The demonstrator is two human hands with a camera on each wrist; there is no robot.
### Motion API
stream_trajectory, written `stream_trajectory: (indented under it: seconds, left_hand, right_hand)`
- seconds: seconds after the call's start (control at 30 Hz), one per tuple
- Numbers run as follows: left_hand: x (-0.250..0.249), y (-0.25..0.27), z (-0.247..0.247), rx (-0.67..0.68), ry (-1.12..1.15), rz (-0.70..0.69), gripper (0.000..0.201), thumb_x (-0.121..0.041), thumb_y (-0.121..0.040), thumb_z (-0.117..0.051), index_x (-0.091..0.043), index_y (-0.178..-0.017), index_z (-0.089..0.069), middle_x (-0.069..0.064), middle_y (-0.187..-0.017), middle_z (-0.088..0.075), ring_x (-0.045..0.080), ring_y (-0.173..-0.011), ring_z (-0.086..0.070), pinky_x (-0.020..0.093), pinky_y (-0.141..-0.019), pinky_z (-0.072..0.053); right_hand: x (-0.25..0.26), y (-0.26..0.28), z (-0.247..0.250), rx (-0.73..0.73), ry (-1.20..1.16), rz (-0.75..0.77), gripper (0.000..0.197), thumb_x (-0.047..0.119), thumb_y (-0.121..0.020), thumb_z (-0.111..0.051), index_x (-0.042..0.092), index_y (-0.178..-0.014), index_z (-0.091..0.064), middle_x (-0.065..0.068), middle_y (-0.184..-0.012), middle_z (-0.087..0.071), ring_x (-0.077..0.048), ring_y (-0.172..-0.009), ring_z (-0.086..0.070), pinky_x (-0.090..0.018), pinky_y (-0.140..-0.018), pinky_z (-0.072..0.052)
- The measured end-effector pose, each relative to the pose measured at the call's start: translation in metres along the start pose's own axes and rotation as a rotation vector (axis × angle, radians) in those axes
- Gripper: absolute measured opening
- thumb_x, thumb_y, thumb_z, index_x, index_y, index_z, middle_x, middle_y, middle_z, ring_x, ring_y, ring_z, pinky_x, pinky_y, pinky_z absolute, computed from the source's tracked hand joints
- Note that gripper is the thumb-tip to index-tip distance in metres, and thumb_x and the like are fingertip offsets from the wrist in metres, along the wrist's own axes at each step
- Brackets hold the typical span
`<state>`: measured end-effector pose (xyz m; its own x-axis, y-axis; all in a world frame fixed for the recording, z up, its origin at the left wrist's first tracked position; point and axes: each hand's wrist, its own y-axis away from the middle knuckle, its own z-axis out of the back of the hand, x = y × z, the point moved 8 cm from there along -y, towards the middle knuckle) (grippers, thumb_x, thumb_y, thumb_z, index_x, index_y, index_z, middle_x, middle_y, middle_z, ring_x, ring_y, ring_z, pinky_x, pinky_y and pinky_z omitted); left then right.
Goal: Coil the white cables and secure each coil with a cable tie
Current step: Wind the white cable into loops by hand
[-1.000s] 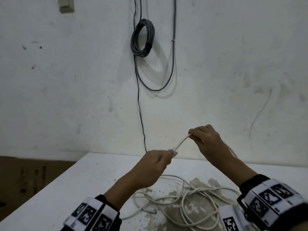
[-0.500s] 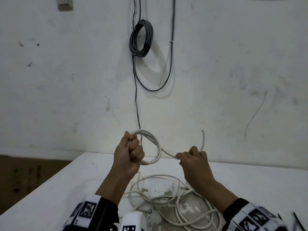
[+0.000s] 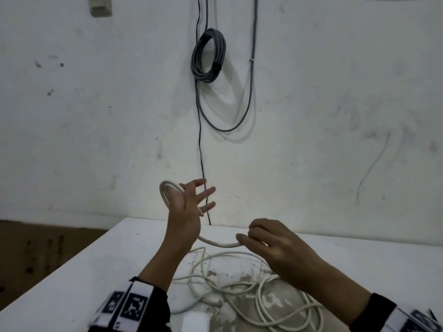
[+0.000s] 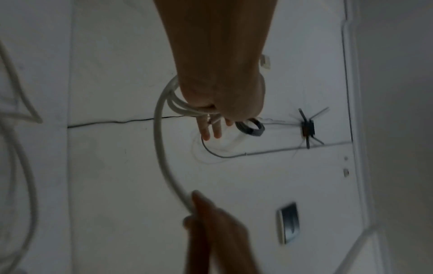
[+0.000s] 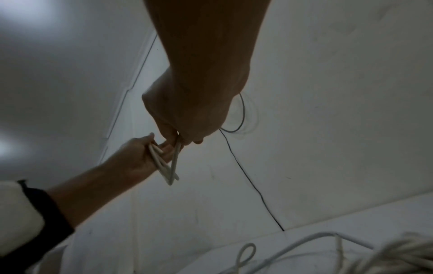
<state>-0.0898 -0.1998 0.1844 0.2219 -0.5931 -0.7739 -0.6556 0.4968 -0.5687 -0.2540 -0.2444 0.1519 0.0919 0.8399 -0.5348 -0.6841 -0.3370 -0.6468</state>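
Observation:
A white cable (image 3: 217, 244) runs between my hands above the white table (image 3: 96, 271). My left hand (image 3: 191, 200) is raised with its fingers spread straight; a few small loops of the cable (image 3: 166, 190) hang round its palm, and the cable's cut end (image 3: 202, 213) pokes out by the fingers. In the left wrist view the loops (image 4: 174, 101) wrap the hand's base. My right hand (image 3: 251, 238), lower and to the right, pinches the cable between thumb and fingers (image 5: 178, 143). The rest of the cable lies in a loose tangle (image 3: 239, 286) on the table under my right forearm.
A grey cable coil (image 3: 208, 58) hangs on the wall ahead, and a thin black wire (image 3: 201, 152) drops behind the table. A small white object (image 3: 195, 322) sits at the table's near edge. Brown cardboard (image 3: 36, 255) lies beyond the left table edge.
My left hand has gone from a fist round the loop to spread fingers, the loops now round its palm. My right hand has moved right and lower, still pinching the cable.

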Motion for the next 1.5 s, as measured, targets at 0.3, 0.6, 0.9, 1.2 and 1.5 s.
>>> stream_trajectory:
  seconds: [0.3, 0.6, 0.9, 1.2, 1.5]
  left_hand:
    - [0.015, 0.032, -0.037, 0.36, -0.574, 0.021, 0.016, -0.026, -0.099, -0.035, -0.022, -0.084, -0.031, -0.004, -0.089, -0.057, 0.011, -0.036, -0.051, 0.024, -0.036, -0.041]
    - [0.024, 0.062, -0.065, 0.741, -0.15, 0.416, 0.044, -0.05, -0.091, -0.035, -0.017, -0.063, -0.045, -0.005, -0.043, -0.024, 0.007, -0.035, -0.013, 0.015, -0.038, -0.014]
    - [0.034, 0.084, -0.09, 0.952, 0.76, 0.919, 0.036, -0.036, -0.096, -0.04, -0.005, -0.085, -0.053, -0.002, -0.044, -0.031, 0.009, -0.029, -0.026, 0.022, -0.035, -0.023]
    - [0.048, 0.074, -0.098, 0.484, 0.105, 0.533, 0.042, -0.039, -0.098, -0.032, -0.004, -0.102, -0.054, 0.002, -0.065, -0.048, 0.017, -0.06, -0.062, 0.039, -0.064, -0.058]
    - [0.063, 0.09, -0.109, 0.324, 0.315, 0.683, 0.036, -0.032, -0.095, -0.044, -0.001, -0.085, -0.061, -0.01, -0.041, -0.021, 0.002, -0.03, -0.016, 0.015, -0.032, -0.016]
  right_hand:
    - [-0.017, -0.018, 0.026, -0.124, 0.026, 0.023, 0.018, 0.007, -0.083, -0.063, 0.011, -0.101, -0.064, -0.003, -0.083, -0.069, -0.022, -0.084, -0.062, -0.032, -0.075, -0.05]
    - [-0.027, -0.016, 0.023, -0.076, -0.421, -0.137, 0.027, 0.016, -0.093, -0.049, 0.0, -0.106, -0.067, -0.01, -0.109, -0.07, -0.018, -0.101, -0.065, -0.025, -0.087, -0.052]
    - [-0.034, -0.008, 0.026, -0.095, -0.532, -0.393, 0.028, 0.017, -0.092, -0.04, 0.005, -0.109, -0.06, 0.002, -0.067, -0.047, -0.004, -0.059, -0.038, -0.009, -0.06, -0.035]
    - [-0.074, 0.059, 0.029, -0.228, -0.436, -0.851, 0.017, 0.01, -0.095, -0.044, 0.006, -0.096, -0.06, 0.009, -0.052, -0.039, -0.01, -0.053, -0.043, -0.016, -0.051, -0.031]
    - [-0.061, 0.085, 0.037, -0.192, -0.599, -0.969, 0.017, 0.006, -0.094, -0.045, 0.012, -0.101, -0.06, 0.005, -0.063, -0.053, -0.018, -0.051, -0.052, -0.02, -0.053, -0.043]
